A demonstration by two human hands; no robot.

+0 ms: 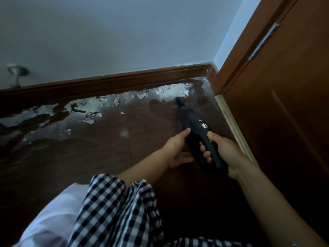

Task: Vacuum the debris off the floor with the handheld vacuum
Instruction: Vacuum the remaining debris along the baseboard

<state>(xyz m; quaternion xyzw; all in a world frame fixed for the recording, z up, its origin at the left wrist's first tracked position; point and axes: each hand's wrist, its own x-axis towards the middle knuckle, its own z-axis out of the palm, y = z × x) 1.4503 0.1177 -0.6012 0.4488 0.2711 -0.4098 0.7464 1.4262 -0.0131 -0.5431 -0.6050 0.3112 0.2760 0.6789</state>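
Nearest the camera: one knee in checked black-and-white fabric (115,211), with a pale garment (53,211) beside it on the left. Both forearms extend forward over the dark wood floor (62,166).

The right hand (222,150) grips the handle of one black handheld vacuum (197,132), fingers curled through the handle opening and thumb laid on top near a small button. The left hand (176,150) supports the vacuum body from the left side and below, thumb pressed against the casing and fingers curved beneath it. The vacuum is angled forward, and its narrow nozzle (178,101) sits at the near edge of the white debris (170,90).

The debris forms an irregular band of white flakes and powder along the foot of the brown baseboard (124,77), running from the left edge of the view to the corner. Individual flakes are too many and too blurred to count. Bare floor lies between the knee and the band.

On the right, one brown door (284,104) with one metal hinge (263,41) bounds the corner. Beyond, a pale wall (124,32) carries one metal door stop (17,73) at far left.
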